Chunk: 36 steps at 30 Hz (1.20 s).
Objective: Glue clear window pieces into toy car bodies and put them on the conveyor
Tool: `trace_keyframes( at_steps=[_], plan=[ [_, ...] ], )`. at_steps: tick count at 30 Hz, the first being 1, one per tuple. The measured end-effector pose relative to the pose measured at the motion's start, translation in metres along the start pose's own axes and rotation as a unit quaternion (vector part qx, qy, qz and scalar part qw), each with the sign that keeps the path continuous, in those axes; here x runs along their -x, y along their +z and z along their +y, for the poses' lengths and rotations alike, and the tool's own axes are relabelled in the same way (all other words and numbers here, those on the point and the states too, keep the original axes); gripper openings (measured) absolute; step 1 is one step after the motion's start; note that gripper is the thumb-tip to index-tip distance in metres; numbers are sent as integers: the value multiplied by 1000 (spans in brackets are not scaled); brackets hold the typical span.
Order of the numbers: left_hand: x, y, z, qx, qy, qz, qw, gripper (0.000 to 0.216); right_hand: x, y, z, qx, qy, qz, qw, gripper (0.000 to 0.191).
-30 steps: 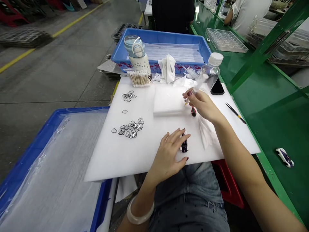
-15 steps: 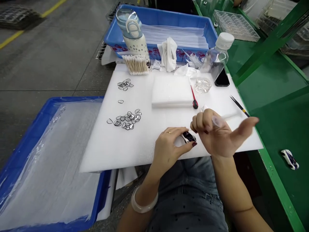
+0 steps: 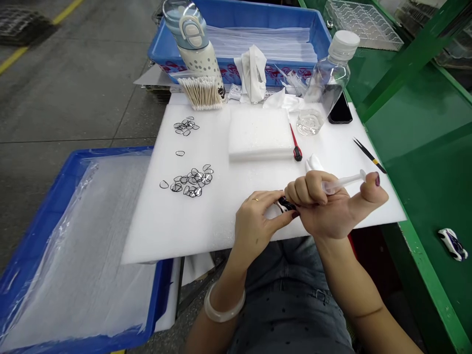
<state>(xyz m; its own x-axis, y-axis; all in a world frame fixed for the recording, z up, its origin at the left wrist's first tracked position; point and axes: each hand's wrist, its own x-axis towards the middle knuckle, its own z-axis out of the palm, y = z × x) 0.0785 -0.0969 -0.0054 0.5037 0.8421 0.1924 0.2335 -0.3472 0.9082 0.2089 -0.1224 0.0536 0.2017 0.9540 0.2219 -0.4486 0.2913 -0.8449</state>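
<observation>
Two hands meet at the near edge of the white foam sheet [image 3: 206, 221]. The left hand [image 3: 256, 223] pinches a small toy car [image 3: 285, 204] between thumb and fingers, and the right hand [image 3: 328, 211] is closed around a clear syringe [image 3: 342, 183], thumb on the plunger, its tip hidden toward the car. A second ago that hand was up by the plastic bottle [image 3: 330, 73] and the car lay flat under the left fingers. Black rings [image 3: 191, 178] lie well apart, to the left.
</observation>
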Motion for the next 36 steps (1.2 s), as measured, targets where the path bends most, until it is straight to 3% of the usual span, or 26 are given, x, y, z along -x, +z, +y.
trace_keyframes(
  at_steps=[10, 21, 25, 28, 31, 33, 36],
  plan=[
    [1, 0, 1, -10, 4, 10, 1000, 29, 4, -4, 6, 21, -30, 13, 999, 66],
    [0, 0, 2, -31, 0, 13, 999, 28, 9, 9, -6, 96, -15, 46, 994, 65],
    [2, 0, -1, -54, 18, -2, 998, 32, -18, 11, -18, 163, -21, 32, 986, 63],
    [7, -1, -6, -101, 79, -22, 991, 45, -72, -3, -8, 205, -91, 99, 969, 64],
    [11, -1, -10, -155, 124, -28, 980, 48, -113, -28, 3, 259, -32, 21, 965, 57],
    [12, -1, -11, -173, 134, -31, 975, 46, -114, -45, -2, 287, -43, 30, 956, 47],
    [12, 0, -12, -174, 140, -30, 974, 43, -84, -65, -22, 350, -106, 126, 922, 34]
  ],
)
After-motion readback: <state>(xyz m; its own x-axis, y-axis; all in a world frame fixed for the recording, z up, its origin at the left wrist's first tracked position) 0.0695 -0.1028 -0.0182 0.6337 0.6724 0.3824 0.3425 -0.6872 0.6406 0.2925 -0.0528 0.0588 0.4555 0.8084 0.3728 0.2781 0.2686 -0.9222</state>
